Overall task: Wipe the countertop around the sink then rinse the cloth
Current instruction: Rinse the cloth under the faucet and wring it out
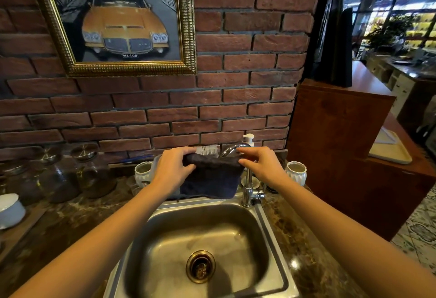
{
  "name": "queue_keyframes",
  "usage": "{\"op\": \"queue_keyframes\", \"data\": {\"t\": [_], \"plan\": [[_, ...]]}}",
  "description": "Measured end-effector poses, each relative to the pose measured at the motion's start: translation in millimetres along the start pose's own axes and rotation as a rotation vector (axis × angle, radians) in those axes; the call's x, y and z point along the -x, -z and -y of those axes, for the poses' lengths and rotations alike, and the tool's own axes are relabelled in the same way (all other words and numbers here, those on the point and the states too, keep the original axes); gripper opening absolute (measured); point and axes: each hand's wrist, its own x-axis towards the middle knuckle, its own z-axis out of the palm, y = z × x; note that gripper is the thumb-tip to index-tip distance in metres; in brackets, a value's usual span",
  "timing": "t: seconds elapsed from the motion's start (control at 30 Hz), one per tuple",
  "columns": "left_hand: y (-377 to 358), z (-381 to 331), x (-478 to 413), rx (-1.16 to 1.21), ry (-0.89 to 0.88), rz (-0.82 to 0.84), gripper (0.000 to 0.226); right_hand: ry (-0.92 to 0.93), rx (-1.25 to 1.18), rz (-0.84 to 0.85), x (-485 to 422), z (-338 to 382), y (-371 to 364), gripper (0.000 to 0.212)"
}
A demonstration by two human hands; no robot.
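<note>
Brick-backed worktop [297,227] and steel sink [169,238]: cloth [212,179] held up at the tap [232,149].
Its top corners are pinched by the left hand [173,170] and the right hand [262,166] above the sink; rinsing seems the step in hand, and water must be turned on next.

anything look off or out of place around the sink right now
Nothing looks spilled or broken. Only the dark cloth is unusual: the left hand and right hand hold it up at the faucet spout.

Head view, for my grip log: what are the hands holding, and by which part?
The dark cloth: the left hand pinches its top left corner, the right hand its top right corner.
</note>
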Motion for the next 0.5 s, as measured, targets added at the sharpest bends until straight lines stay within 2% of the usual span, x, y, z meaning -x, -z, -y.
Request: {"op": "queue_keyframes", "data": {"t": [0.13,0.2,0.23,0.27,0.33,0.4,0.47,0.5], "plan": [[-17,14,-1,-0.102,-0.009,0.036,0.027,0.065,0.127,-0.035,-2,-20,-8,0.019],[-25,18,-5,-0.221,0.006,0.081,0.017,0.092,0.095,-0.062,-3,-31,-13,0.011],[-29,19,-7,-0.194,0.007,0.140,0.014,0.086,0.053,-0.060,-4,-37,-17,0.007],[-33,21,-8,-0.064,0.006,0.223,0.012,0.046,-0.009,-0.043,-5,-43,-21,0.006],[-41,21,-4,0.445,0.108,0.459,0.012,-0.113,-0.181,0.009,-3,-54,-30,0.011],[-55,21,5,0.956,0.485,0.535,0.029,-0.281,-0.388,0.046,1,-62,-43,0.015],[-80,24,13,1.236,0.890,0.481,0.027,-0.409,-0.498,0.062,6,-75,-62,0.019],[-91,25,16,1.319,1.014,0.458,0.024,-0.471,-0.544,0.067,8,-83,-71,0.020]]}}
